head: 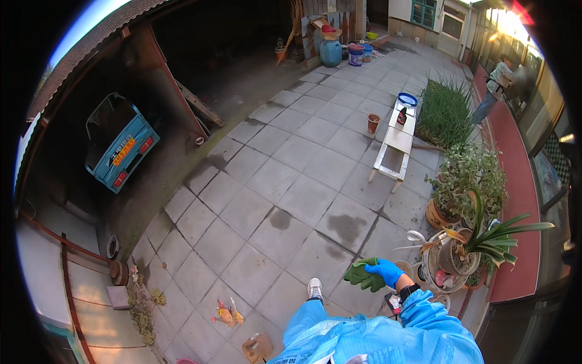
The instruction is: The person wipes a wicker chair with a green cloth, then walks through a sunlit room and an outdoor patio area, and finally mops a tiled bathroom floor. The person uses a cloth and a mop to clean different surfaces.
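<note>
My right hand, in a blue glove, is closed around a green cloth that hangs over the paving, left of the potted plants. My left hand is out of view. Ahead stands a narrow white wooden bench. On its far end rests a blue-rimmed basin, and nearer lies or stands a dark spray bottle. Beside the bench, on its left, is a small brown flowerpot.
Potted plants and a round planter line the right side. A plastic jug and crumpled wrappers lie near my feet. A person stands by the windows. A blue vehicle is parked at left.
</note>
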